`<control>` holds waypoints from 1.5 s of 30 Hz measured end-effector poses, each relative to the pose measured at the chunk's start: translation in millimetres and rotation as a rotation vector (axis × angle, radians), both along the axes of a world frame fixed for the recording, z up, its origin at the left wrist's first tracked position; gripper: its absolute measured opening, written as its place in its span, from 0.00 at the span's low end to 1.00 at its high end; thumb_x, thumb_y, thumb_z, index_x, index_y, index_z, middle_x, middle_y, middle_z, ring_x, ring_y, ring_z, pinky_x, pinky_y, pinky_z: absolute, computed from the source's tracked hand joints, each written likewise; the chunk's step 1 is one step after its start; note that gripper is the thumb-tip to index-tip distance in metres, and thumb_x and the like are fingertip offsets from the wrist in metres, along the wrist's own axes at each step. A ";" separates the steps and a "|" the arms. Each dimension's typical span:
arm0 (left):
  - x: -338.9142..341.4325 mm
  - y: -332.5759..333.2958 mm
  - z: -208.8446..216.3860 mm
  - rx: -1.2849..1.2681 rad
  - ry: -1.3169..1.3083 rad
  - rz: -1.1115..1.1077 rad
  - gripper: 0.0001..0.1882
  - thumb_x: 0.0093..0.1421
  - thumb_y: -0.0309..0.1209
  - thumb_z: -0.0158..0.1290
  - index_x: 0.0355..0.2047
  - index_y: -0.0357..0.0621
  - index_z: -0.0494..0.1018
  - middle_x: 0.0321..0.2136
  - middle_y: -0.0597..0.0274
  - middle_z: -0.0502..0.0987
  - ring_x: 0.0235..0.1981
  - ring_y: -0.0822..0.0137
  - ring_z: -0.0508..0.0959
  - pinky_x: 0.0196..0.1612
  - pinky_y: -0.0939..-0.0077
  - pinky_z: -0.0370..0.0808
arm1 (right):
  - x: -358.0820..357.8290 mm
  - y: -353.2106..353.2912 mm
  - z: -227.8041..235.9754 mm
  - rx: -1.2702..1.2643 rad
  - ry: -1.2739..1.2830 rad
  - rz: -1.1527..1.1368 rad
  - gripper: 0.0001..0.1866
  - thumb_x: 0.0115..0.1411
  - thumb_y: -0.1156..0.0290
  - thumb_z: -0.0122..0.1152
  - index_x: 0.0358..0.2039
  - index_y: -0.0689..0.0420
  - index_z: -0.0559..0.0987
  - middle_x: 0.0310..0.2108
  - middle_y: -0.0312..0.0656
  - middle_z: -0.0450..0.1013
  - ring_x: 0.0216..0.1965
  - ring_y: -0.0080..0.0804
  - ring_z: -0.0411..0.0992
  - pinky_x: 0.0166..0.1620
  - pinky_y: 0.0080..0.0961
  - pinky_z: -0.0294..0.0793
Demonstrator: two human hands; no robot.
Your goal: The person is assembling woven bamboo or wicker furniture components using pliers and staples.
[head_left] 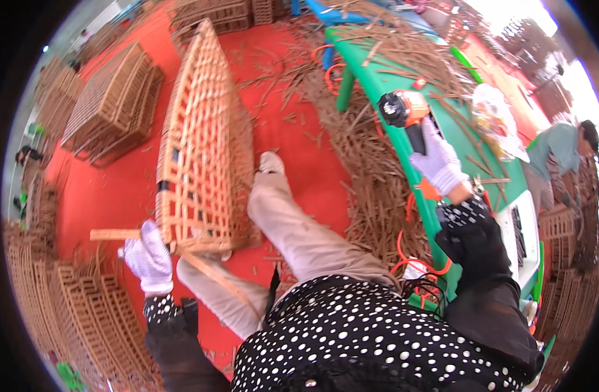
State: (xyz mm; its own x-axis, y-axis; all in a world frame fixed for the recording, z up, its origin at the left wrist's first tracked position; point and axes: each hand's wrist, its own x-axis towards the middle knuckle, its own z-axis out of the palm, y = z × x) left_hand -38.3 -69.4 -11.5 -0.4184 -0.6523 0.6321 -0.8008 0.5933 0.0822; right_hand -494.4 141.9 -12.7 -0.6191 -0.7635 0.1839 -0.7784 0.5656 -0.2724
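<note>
A tall, light-brown woven lattice basket [198, 144] stands tilted on the floor before me, beside my legs. At its near lower corner is my left hand [149, 258] in a white glove, fingers closed round a flat wooden strip [113, 234] whose end sticks out to the left. Another strip [221, 279] slants from that corner across my leg. On the right, over the edge of the green table [371, 62], my gloved right hand [438, 157] grips the black handle of an orange-and-black handheld power tool [404, 110]. The tool's exact kind is unclear.
Loose brown strips [378, 176] are heaped under and on the table. An orange hose [404, 258] hangs by its near edge. A plastic bag [495, 121] lies on top. Stacked woven baskets [110, 104] stand at left. Another person [561, 153] bends at far right.
</note>
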 end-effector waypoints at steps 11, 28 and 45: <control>14.3 8.6 -0.3 0.211 -0.099 0.126 0.17 0.60 0.38 0.42 0.31 0.35 0.72 0.26 0.51 0.74 0.29 0.53 0.72 0.35 0.62 0.65 | -133.6 58.5 -25.1 0.038 -0.082 -0.474 0.40 0.45 0.41 0.55 0.49 0.62 0.67 0.46 0.56 0.66 0.50 0.46 0.64 0.50 0.32 0.62; -32.3 49.5 4.6 -0.003 -0.207 -0.134 0.20 0.44 0.32 0.54 0.41 0.50 0.70 0.48 0.59 0.66 0.49 0.56 0.65 0.52 0.58 0.60 | -186.1 180.7 -65.6 -0.223 -0.129 -0.289 0.34 0.43 0.72 0.54 0.55 0.59 0.61 0.49 0.49 0.64 0.46 0.41 0.67 0.46 0.29 0.68; -31.1 49.8 36.9 0.297 0.132 -0.105 0.25 0.39 0.20 0.53 0.42 0.49 0.71 0.56 0.42 0.54 0.56 0.49 0.60 0.49 0.70 0.68 | 207.3 -234.7 -51.6 -0.709 0.145 1.285 0.44 0.28 0.56 0.69 0.49 0.53 0.63 0.46 0.41 0.61 0.50 0.40 0.59 0.52 0.38 0.57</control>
